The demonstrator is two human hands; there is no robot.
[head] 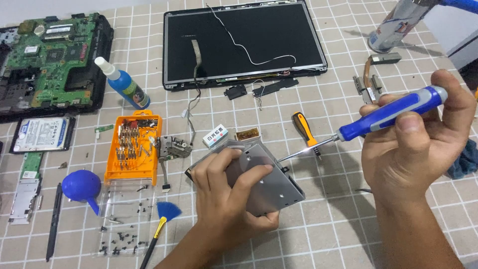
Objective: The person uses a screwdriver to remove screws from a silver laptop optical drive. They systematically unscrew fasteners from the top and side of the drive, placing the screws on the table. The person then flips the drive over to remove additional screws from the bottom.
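A left hand (226,199) clamps a flat grey metal drive (266,182) against the checked table mat (328,234), fingers spread and curled over its lid, thumb hooked at the near edge. The right hand (413,144) closes fully round a blue-handled screwdriver (386,115), thumb laid along the grip, and the thin shaft slants down so that its tip meets the drive's far edge. For a clean turn, the tip looks best seated square in the screw head before any twist, with the left hand pressing the drive flat so it cannot skid; the slanted shaft risks slipping out. Whether the tip is already in a screw cannot be told.

Just beside the drive lie an orange bit case (132,149), a clear tray of tiny black screws (119,229), a small blue brush (167,211) and a blue air blower (82,187). An orange-and-black screwdriver (303,129) rests just beyond. Farther off sit a blue bottle (122,82), a hard disk (42,134), a green circuit board (50,60) and a dark laptop screen panel (244,42) with loose wires.
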